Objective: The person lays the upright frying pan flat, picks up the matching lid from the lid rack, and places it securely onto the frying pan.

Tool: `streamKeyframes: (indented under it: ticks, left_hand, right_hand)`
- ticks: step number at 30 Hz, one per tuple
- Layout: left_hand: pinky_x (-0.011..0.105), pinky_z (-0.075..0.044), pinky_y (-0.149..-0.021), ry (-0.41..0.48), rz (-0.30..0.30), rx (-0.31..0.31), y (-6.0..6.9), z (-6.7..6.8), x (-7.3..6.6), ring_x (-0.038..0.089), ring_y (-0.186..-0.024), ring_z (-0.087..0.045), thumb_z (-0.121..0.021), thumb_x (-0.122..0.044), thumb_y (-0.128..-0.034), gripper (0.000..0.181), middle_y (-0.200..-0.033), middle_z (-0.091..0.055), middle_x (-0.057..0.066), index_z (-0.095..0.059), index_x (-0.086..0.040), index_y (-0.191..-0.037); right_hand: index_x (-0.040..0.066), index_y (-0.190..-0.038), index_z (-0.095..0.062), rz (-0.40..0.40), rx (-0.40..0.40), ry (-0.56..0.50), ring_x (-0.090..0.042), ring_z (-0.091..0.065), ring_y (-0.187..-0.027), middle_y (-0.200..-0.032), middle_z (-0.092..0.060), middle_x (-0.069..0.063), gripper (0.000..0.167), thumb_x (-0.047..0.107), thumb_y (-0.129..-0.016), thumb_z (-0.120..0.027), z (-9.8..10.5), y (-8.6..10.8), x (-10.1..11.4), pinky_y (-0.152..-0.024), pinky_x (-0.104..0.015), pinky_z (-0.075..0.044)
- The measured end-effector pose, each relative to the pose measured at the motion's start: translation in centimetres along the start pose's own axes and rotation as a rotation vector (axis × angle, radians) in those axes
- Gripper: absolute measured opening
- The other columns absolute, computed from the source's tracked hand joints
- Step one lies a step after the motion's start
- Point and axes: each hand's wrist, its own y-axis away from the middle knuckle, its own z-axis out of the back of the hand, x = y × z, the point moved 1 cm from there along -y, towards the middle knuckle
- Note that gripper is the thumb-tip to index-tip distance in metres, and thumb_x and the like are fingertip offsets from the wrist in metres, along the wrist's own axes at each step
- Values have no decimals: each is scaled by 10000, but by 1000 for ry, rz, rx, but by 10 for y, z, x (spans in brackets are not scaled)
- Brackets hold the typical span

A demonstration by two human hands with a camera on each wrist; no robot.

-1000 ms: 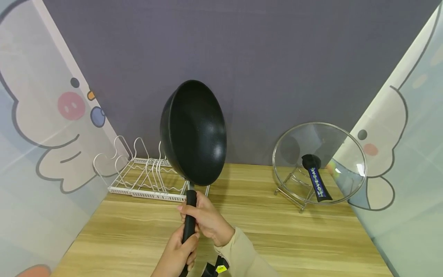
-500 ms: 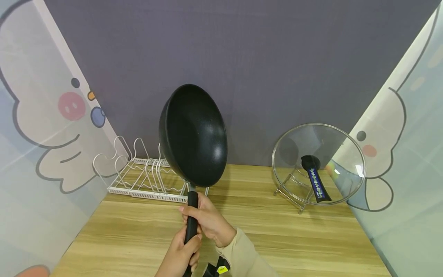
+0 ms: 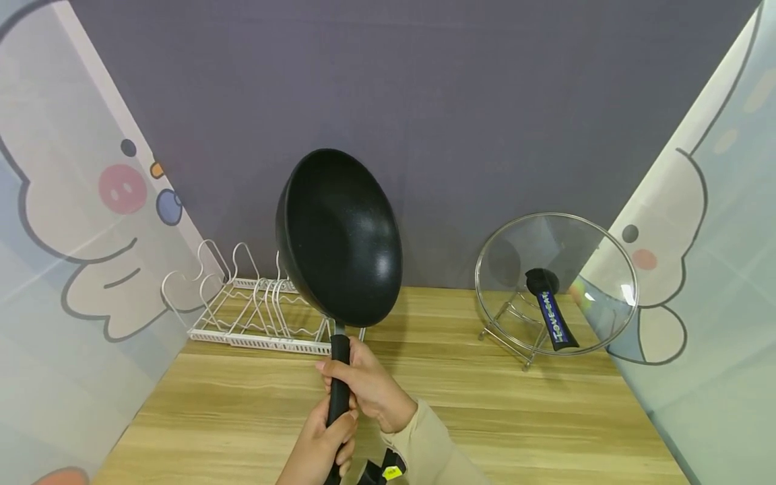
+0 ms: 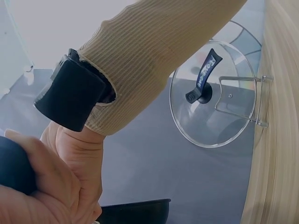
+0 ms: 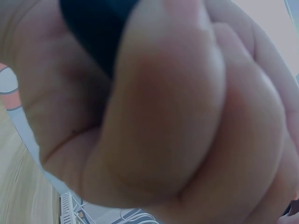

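Both hands are wrapped round one long black handle [image 3: 341, 360]: the left hand [image 3: 321, 434] grips its lower part, near the bottom edge of the head view, and the right hand [image 3: 376, 387] grips just above, its thumb laid across the front. A beige sleeve [image 3: 433, 444] covers the right forearm. The handle leads up to a deep black wok [image 3: 345, 242], held up on edge, its hollow turned toward the person and somewhat to the right. Behind its lower left side, a white wire rack [image 3: 261, 343] stands on the wood-grain bench [image 3: 461, 417]; whether wok and rack touch, I cannot tell. Well to the right, a glass lid [image 3: 585, 283] with a black handle leans tilted in a small metal stand [image 3: 509, 345]. A dark grey wall [image 3: 455, 101] rises behind.
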Motion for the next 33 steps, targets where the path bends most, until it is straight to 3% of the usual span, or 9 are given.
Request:
streamKeyframes:
  ticks: [21,33]
  left_hand:
    - [200,-397,-443,77,18,62,-1,-2,0,31,-455,-363,-452,-106,-946,108,-645,-365,-49,-372,-52,-996]
    - [200,-399,-444,115,9,122,0,-2,2,16,-461,-371,-462,-111,-949,135,-641,-367,-59,-361,-46,-1012]
  right_hand:
    - [67,-943,-396,6,57,-24,-50,-493,-576,-703,-519,16,175,-11,-889,-543,4,4,2,-561,-160,-429]
    - [63,-959,-402,-28,19,-3,-70,-476,-587,-715,-518,-10,163,-1,-903,-540,2,8,4,-566,-179,-409]
